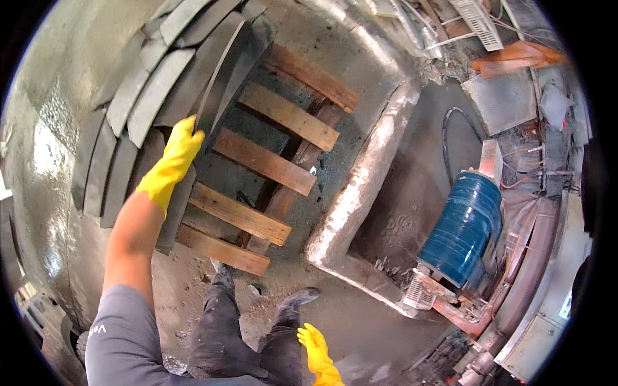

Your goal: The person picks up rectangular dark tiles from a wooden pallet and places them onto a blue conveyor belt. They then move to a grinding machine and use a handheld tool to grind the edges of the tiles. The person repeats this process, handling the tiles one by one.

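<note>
My left hand (pixel 172 156), in a yellow rubber glove, is closed on the near end of a long grey slab (pixel 221 77) that stands tilted on its edge. Its fingertips are partly hidden behind the slab. Around it lies a pile of similar flat grey slabs (pixel 159 87), overlapping in rows on the left part of a wooden pallet (pixel 264 164). My right hand (pixel 317 355), gloved in the same yellow, hangs low beside my right leg. Its fingers are loosely stretched out and hold nothing.
Bare pallet boards extend right of the pile, close to my feet. A raised concrete curb (pixel 360 186) bounds a sunken bay with a blue motor (pixel 462 228) and a black hose (pixel 445 138). Pipes and a pale cabinet (pixel 537 341) line the right side. Wet concrete floor (pixel 55 154) spreads left.
</note>
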`<state>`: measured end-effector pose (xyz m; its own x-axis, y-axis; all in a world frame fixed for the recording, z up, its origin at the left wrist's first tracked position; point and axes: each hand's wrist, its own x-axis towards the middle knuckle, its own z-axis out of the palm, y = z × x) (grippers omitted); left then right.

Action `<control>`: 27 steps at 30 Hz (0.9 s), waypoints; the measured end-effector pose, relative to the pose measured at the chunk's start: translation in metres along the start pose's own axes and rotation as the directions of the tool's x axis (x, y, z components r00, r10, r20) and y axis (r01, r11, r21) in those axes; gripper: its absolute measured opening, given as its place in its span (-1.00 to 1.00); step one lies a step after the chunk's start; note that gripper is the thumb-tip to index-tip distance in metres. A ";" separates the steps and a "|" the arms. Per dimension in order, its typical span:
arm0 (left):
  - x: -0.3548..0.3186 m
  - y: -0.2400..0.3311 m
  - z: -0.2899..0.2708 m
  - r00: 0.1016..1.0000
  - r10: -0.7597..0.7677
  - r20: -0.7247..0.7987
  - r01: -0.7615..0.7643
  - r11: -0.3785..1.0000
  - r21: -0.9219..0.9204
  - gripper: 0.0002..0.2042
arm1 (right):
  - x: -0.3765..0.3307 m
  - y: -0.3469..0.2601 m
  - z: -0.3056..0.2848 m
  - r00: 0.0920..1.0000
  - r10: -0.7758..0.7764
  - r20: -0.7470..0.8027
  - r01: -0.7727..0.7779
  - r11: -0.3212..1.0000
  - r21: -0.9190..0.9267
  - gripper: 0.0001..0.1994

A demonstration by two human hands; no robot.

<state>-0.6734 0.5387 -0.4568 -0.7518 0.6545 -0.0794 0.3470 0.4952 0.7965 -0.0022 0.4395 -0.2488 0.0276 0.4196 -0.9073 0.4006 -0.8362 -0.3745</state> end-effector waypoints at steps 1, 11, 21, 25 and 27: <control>-0.023 0.089 -0.009 0.933 -0.248 0.260 0.316 0.911 -0.265 -0.58 | -0.003 0.012 -0.006 1.000 0.007 -0.007 -0.006 1.000 0.027 -0.55; -0.395 0.307 -0.060 0.751 -0.526 0.399 0.660 0.587 -0.468 -0.56 | 0.047 -0.081 -0.090 0.867 -0.185 0.462 0.327 0.912 -0.248 -0.49; -0.490 0.550 0.032 0.696 -0.290 0.657 0.646 0.653 -0.395 -0.45 | 0.003 -0.213 -0.207 0.770 -0.458 0.444 0.046 0.734 0.677 -0.45; -0.457 0.637 0.058 0.553 -0.109 0.826 0.555 0.787 -0.268 -0.50 | 0.044 -0.223 -0.256 0.594 -0.732 0.333 -0.001 0.414 0.910 -0.52; -0.433 0.659 0.079 0.461 -0.088 0.883 0.503 0.846 -0.178 -0.51 | 0.048 -0.236 -0.284 0.475 -0.829 0.295 -0.232 0.205 0.951 -0.55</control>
<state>-0.0748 0.6263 0.0554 0.1182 0.7625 -0.6361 -0.1847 0.6463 0.7404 0.1645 0.7569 -0.1499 -0.5890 0.7887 -0.1765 -0.7951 -0.6045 -0.0481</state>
